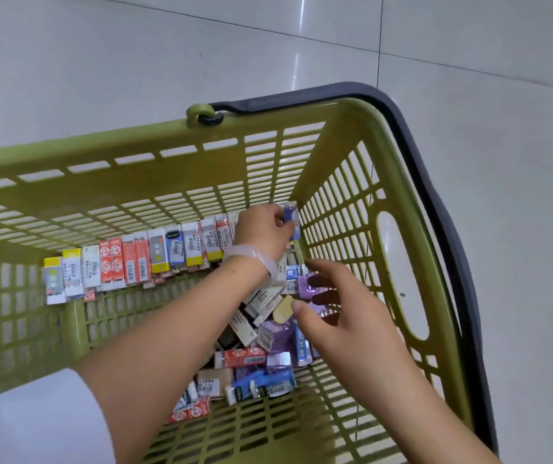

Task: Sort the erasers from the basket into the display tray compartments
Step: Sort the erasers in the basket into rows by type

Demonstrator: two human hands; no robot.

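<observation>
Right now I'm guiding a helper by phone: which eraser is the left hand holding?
Find the green basket and its far right corner. There the left hand pinches an eraser upright at the right end of the row standing along the far wall. Its sleeve is blue and white, its neighbours' red or yellow.

Green plastic basket [335, 118], glossy tiled floor [101, 45]
</observation>
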